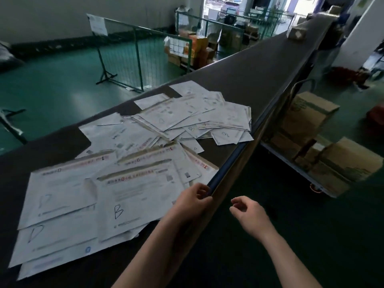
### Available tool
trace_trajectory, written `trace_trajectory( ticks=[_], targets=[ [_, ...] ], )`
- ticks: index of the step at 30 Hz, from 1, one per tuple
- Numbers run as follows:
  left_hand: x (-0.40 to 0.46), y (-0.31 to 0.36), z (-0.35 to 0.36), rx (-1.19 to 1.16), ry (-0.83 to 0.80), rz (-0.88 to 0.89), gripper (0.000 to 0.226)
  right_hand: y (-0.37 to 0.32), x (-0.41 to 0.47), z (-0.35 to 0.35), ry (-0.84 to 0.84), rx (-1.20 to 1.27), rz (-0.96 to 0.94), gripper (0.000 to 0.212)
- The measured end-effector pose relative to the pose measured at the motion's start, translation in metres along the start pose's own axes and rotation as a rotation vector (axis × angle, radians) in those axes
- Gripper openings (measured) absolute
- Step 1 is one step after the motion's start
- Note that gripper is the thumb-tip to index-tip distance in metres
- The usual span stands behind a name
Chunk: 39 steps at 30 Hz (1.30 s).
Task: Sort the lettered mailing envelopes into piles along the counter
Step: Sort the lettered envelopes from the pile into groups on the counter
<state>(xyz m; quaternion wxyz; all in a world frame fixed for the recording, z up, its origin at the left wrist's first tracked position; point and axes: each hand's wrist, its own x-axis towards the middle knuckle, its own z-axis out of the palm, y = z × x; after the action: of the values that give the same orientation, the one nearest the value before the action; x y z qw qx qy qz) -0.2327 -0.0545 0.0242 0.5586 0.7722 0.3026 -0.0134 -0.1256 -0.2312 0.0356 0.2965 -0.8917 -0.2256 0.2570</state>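
White mailing envelopes lie scattered over a long dark counter. Nearest me, an envelope marked B lies on top of others, with two envelopes marked D to its left. A loose heap of smaller envelopes sits farther along the counter. My left hand rests at the counter's right edge beside the B envelope, fingers curled, holding nothing. My right hand hovers off the counter's right side, fingers loosely apart and empty.
A small cardboard parcel sits far up the counter. Brown cardboard boxes on a cart stand to the right, below the counter edge. Green wire fence panels and stacked boxes stand on the green floor to the left and behind.
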Motion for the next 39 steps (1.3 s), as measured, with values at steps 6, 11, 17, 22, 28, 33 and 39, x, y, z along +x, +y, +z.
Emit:
trace_trajectory(
  ticks=[6,11,17,22,28,33,39],
  targets=[
    [0.043,-0.047,-0.047,0.004,0.219,-0.177,0.043,-0.043,0.099,0.032,-0.28,-0.094,-0.046,0.028],
    [0.059,-0.09,-0.065,0.184,0.317,-0.397,0.057,-0.071,0.171,0.06,-0.443,-0.148,-0.134,0.031],
    [0.061,-0.114,-0.068,0.297,0.468,-0.829,0.095,-0.098,0.251,0.101,-0.735,-0.316,-0.236,0.059],
    [0.093,-0.096,-0.012,0.335,0.303,-0.956,0.107,-0.127,0.317,0.121,-0.835,-0.35,-0.278,0.069],
    [0.108,-0.094,-0.002,0.369,0.332,-1.047,0.111,-0.117,0.372,0.138,-0.904,-0.16,-0.086,0.067],
    [0.108,-0.097,-0.002,0.329,0.373,-1.029,0.116,-0.121,0.368,0.14,-0.945,-0.065,-0.063,0.04],
    [0.102,-0.102,0.001,0.312,0.399,-0.998,0.117,-0.122,0.34,0.139,-1.128,-0.008,-0.021,0.02]
  ],
)
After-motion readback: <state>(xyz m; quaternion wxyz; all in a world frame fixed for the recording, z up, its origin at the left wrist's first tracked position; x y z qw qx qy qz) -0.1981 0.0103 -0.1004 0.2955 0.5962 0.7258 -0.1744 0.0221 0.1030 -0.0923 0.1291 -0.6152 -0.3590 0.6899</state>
